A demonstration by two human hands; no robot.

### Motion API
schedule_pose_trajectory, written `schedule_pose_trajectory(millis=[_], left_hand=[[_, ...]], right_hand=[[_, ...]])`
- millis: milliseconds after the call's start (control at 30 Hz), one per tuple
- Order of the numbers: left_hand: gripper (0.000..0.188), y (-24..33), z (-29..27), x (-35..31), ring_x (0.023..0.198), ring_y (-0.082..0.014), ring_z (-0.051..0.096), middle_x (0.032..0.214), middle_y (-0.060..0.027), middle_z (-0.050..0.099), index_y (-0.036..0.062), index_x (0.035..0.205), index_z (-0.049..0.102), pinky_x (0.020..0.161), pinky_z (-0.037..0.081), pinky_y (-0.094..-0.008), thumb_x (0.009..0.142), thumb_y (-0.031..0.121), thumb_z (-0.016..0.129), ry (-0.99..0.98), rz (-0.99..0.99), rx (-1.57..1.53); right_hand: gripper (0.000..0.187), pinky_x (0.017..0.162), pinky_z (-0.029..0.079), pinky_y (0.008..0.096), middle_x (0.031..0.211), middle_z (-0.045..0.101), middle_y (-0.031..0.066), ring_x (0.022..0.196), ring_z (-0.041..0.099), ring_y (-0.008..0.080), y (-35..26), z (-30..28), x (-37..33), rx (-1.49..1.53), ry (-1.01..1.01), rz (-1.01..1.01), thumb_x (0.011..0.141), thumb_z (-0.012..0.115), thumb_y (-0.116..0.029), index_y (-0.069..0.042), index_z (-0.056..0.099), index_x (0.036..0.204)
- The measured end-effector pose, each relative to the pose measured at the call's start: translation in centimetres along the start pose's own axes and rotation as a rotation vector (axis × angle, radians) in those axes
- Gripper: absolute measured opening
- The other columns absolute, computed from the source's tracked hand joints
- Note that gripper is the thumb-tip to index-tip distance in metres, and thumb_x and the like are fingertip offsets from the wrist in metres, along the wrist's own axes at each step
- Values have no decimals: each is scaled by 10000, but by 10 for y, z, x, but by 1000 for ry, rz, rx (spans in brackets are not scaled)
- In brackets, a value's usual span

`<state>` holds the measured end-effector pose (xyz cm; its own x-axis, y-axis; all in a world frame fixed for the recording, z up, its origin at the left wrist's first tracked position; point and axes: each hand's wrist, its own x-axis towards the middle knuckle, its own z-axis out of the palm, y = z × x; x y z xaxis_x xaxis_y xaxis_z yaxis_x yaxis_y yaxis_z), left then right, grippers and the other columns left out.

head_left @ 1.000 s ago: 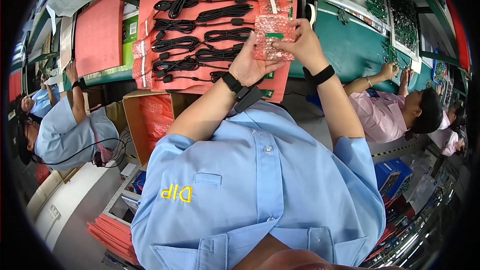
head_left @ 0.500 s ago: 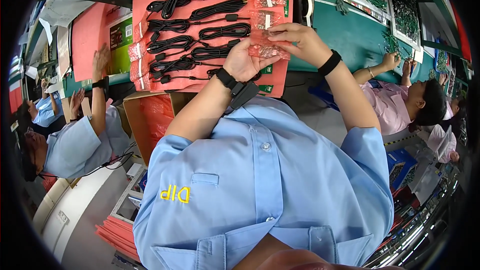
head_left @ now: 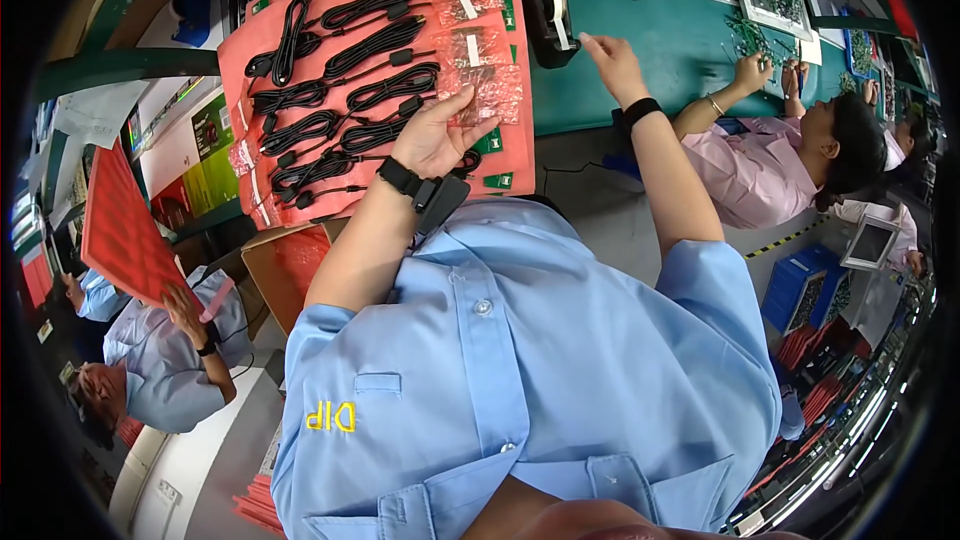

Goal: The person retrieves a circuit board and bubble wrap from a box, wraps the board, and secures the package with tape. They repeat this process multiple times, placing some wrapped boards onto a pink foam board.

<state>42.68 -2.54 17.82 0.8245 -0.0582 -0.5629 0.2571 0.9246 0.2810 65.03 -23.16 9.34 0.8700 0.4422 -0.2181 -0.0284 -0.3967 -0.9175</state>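
My left hand [head_left: 437, 140] lies palm up at the right edge of a red foam sheet [head_left: 240, 60], thumb and fingers apart. Its fingertips touch the near end of a clear bubble-wrap bag [head_left: 500, 90]. Further right, my right hand [head_left: 615, 68] reaches to a black tape dispenser [head_left: 541, 40]. Thumb and forefinger are pinched at the loose end of its white tape [head_left: 558, 15]. Several coiled black cables [head_left: 375, 45], each with a small block on its cord, lie in rows on the sheet. White strips [head_left: 465, 2] sit on other bubble-wrap bags.
A green mat [head_left: 660, 40] covers the bench on the right. A person in pink [head_left: 765, 180] works there with green parts. At left, a person in light blue [head_left: 170, 360] holds a red sheet [head_left: 125, 225]. A cardboard box [head_left: 270, 275] stands below the bench edge.
My right hand has left the bubble-wrap bag and moved right to the tape dispenser. My left hand stays by the bag. The person at left has lifted a red sheet.
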Motion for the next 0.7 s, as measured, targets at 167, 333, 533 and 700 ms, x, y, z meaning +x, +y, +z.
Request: schedule_pose_trajectory(millis=[167,333,533,700], left_hand=[[198,-2,0,-1,908,-191,636,1030,-74,638,34,1087,571,829,548,-318,936,146,508,36,-2,-2],[197,-5,-4,-6,909,-190,636,1032,-73,638,46,1090,573,826,546,-319,938,153,508,58,-17,18],[203,-5,-5,-10,917,-186,633,1016,-68,643,62,1087,574,830,541,-318,938,186,515,75,-61,50],[194,-4,-15,-4,934,-191,629,1013,-80,641,49,1058,580,850,534,-328,937,188,517,96,-47,83]], right_hand=[[356,773,453,297,908,660,102,864,593,173,9,26,41,-212,42,244,841,628,-380,-38,696,913],[319,781,462,301,953,655,163,978,591,209,12,35,41,72,-121,389,834,638,-367,-61,709,889],[250,789,474,330,1097,611,172,1031,575,250,29,34,-10,223,0,120,816,665,-300,-66,707,892],[192,756,489,345,1143,593,151,957,600,254,60,35,-15,-327,35,-253,809,675,-212,-66,697,931]])
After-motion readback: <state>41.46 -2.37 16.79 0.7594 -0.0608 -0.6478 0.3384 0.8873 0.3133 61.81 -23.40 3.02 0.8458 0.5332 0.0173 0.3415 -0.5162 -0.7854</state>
